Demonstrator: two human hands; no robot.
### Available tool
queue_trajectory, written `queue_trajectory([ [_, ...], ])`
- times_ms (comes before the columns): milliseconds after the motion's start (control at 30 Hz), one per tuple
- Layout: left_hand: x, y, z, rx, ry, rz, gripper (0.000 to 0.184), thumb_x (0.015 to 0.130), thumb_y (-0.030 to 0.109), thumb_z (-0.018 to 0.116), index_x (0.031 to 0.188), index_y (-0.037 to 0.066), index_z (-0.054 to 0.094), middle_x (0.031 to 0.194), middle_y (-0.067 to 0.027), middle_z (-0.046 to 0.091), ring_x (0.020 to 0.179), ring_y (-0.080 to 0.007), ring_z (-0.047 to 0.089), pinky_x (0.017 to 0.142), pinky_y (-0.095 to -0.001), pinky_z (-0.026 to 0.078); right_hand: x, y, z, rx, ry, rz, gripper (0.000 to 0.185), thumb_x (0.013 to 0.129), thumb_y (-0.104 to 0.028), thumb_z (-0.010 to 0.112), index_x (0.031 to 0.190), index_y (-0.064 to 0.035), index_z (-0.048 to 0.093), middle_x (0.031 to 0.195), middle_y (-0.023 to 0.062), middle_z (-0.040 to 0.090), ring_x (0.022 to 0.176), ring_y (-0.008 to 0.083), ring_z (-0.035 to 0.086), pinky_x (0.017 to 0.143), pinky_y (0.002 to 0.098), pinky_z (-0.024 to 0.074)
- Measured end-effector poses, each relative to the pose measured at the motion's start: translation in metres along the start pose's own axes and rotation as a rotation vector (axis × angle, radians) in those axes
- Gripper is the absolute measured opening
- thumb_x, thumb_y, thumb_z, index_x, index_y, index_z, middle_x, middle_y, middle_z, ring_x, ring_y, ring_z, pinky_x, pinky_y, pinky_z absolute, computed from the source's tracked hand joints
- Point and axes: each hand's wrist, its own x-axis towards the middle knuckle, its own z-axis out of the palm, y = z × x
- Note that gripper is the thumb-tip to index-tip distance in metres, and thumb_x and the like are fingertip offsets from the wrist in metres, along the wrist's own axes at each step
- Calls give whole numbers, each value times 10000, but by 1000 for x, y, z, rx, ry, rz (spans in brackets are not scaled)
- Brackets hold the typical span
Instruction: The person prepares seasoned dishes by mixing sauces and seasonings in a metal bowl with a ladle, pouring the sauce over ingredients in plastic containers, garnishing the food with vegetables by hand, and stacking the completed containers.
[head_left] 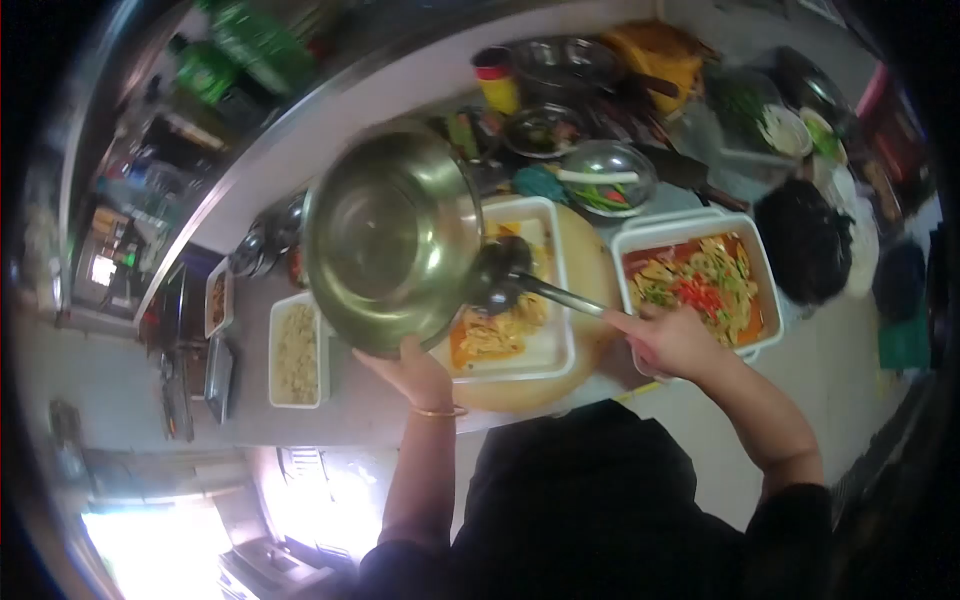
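Left hand point(415, 378) is grasping tilted metal bowl point(385, 235); right hand point(678, 342) gripping ladle point(560, 296), pointing leftward to bowl over white tray point(548, 345).

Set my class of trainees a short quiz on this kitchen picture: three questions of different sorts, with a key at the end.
1. Which hand holds the ladle?
2. True or false: the bowl stands on the counter.
3. What colour is the heap in the middle of the right tray? A) blue B) red C) black

Key
1. The right hand, by the handle.
2. False: the left hand holds it up, tilted, by its lower edge.
3. B.
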Motion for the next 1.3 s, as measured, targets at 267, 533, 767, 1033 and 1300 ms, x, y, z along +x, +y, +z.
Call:
queue_trajectory([
  [267,26,-2,-54,-610,217,-773,593,775,-137,400,1304,128,420,1212,-124,521,1123,-326,540,981,-521,487,29,-52,0,1054,-87,192,286,898,-101,559,1177,-139,507,762,92,642,518,187,583,445,311,463],
  [533,70,-16,-173,-799,170,-998,432,787,4,461,1217,-16,496,1196,-175,585,1122,-324,562,1018,-499,445,167,-235,86,1738,-827,413,231,961,-173,546,1149,-39,538,789,115,639,480,140,542,376,256,405],
  [767,194,-57,-393,-808,94,-796,496,704,18,512,1196,13,575,1197,-141,631,1158,-315,578,1050,-502,431,303,-325,190,926,-227,-148,394,900,-246,657,1224,-46,558,1026,102,656,819,195,640,713,325,521],
  [1033,335,-47,-530,-624,345,-719,566,724,-24,431,1286,-18,498,1262,-165,575,1206,-326,542,1091,-484,418,549,-366,266,262,176,106,717,786,-312,732,1405,-121,424,1414,222,415,1287,397,441,1007,472,423],
  [1300,384,-108,-566,-615,509,-996,516,749,-17,432,1260,-21,499,1240,-158,577,1187,-313,549,1056,-485,443,637,-426,286,-207,-186,441,916,707,-421,783,1469,-295,291,1587,160,110,1413,471,217,1057,600,347],
])
